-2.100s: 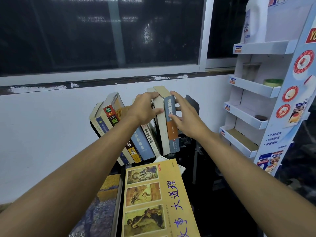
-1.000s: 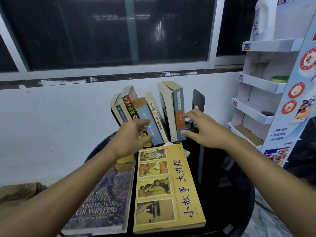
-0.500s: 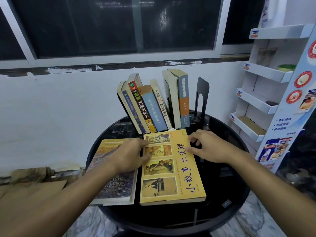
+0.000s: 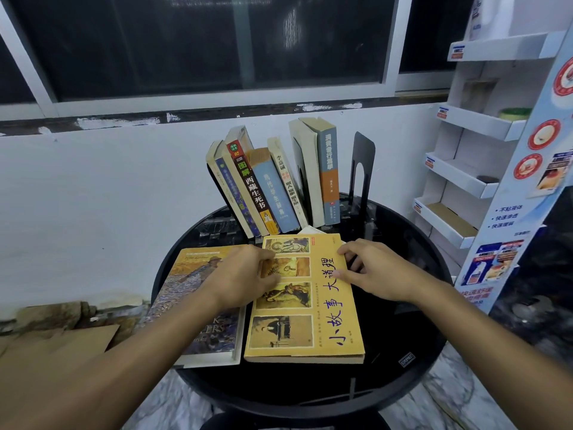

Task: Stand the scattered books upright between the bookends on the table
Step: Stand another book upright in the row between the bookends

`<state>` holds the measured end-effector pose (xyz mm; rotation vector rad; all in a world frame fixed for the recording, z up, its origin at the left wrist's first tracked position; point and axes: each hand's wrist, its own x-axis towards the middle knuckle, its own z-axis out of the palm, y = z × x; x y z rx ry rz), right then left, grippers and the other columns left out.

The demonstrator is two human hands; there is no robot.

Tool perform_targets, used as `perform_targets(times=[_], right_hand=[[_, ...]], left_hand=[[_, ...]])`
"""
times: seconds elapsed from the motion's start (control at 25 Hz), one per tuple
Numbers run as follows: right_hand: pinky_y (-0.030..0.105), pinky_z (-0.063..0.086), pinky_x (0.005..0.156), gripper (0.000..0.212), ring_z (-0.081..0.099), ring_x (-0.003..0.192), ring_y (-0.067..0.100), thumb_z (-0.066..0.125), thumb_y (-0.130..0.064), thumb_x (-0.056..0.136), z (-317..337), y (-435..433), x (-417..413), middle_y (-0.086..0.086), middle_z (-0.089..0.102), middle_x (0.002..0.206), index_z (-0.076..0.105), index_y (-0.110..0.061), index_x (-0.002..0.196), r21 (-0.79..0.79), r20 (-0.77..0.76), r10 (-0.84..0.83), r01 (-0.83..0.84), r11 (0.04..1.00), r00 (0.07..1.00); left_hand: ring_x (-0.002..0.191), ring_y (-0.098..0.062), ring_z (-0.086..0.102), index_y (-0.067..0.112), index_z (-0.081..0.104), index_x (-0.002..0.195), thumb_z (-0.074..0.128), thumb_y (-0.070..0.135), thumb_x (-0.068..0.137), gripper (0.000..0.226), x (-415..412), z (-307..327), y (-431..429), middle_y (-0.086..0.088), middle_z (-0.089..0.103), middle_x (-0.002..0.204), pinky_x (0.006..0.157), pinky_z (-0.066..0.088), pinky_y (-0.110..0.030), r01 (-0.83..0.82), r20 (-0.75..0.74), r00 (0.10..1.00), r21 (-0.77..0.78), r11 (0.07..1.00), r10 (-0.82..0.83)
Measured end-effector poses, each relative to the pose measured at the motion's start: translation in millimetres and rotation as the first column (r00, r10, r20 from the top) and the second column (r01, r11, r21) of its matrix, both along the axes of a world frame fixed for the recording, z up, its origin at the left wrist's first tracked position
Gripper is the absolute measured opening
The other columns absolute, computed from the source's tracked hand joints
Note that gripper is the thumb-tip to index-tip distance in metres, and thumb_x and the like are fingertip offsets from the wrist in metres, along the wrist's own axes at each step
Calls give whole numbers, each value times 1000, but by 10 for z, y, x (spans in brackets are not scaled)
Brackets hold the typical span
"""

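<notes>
Round black table (image 4: 406,308) under a dark window.

Far edge: row of standing books (image 4: 273,184). The four on the left lean left against a dark support that is mostly hidden. The two on the right, one with a grey-and-orange spine (image 4: 328,172), stand almost upright. The black bookend (image 4: 361,169) stands just right of them, with a small gap between.

Near half of the table: two books lie flat, side by side and touching.
- Yellow book (image 4: 325,308): centre of the table, cover up, long side running from the near edge toward the row.
- Painted-cover book (image 4: 198,274): to its left, its near corner at the table's near-left edge.
- A white slip (image 4: 310,229) shows past the yellow book's far edge.

Hands: both on the far half of the yellow book, one per long side.
- Left hand (image 4: 245,276): palm down across the seam between the two flat books. The heel is over the painted cover and the fingers lie loosely on the yellow cover's left margin. It holds nothing.
- Right hand (image 4: 375,271): at the book's right edge near the far-right corner. The thumb is on the cover and the fingers are bent down against the edge, taking hold of it. Whether the fingertips reach beneath is hidden.

The book lies flat on the glass, directly between the two hands, with the row well beyond the fingertips.

Right of the table: white display shelf (image 4: 465,178).
</notes>
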<state>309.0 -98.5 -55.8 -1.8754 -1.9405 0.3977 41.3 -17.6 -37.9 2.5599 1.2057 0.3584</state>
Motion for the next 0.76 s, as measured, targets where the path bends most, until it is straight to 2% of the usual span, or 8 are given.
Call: perform_targets(times=[0.16, 0.32, 0.44, 0.56, 0.76], right_hand=[[28, 57, 86, 59, 63, 93, 6, 70, -48, 88, -30, -80, 97, -10, 57, 108, 54, -17, 136, 14, -22, -28, 28, 999, 999], [25, 56, 80, 54, 63, 90, 8, 70, -51, 87, -32, -146, 113, -7, 57, 108, 55, -22, 130, 15, -37, -84, 84, 996, 996], [24, 55, 73, 47, 62, 84, 7, 67, -58, 86, -53, -138, 104, -7, 60, 101, 61, -22, 115, 0, -13, -156, 156, 988, 988], [22, 52, 68, 43, 61, 79, 6, 64, -63, 86, -70, -120, 81, -6, 63, 93, 66, -22, 98, -36, -20, -166, 165, 986, 986], [23, 52, 70, 42, 67, 81, 7, 66, -63, 85, -126, -75, 88, -7, 73, 88, 72, -23, 95, -115, -157, -203, 186, 976, 966]], left_hand=[[106, -23, 65, 14, 66, 128, 70, 36, 93, 42, 70, 7, 3, -2, 71, 112, 86, 54, -36, 34, 48, 998, -3, 999, -34], [106, -16, 67, 13, 67, 128, 74, 33, 90, 43, 62, 71, 160, 4, 71, 114, 95, 56, -36, 38, 127, 992, -103, 994, -24], [100, -19, 70, 15, 73, 117, 75, 49, 85, 46, 103, 75, 336, -3, 75, 109, 91, 58, -42, 10, 27, 1000, -134, 991, -7], [89, -10, 69, 19, 77, 107, 74, 57, 81, 47, 164, 61, 441, 4, 76, 97, 84, 60, -37, -18, -56, 998, -161, 987, 9], [87, -12, 68, 16, 76, 105, 72, 60, 81, 50, 261, 50, 510, 2, 75, 95, 80, 59, -35, -44, -103, 994, -190, 981, 25]])
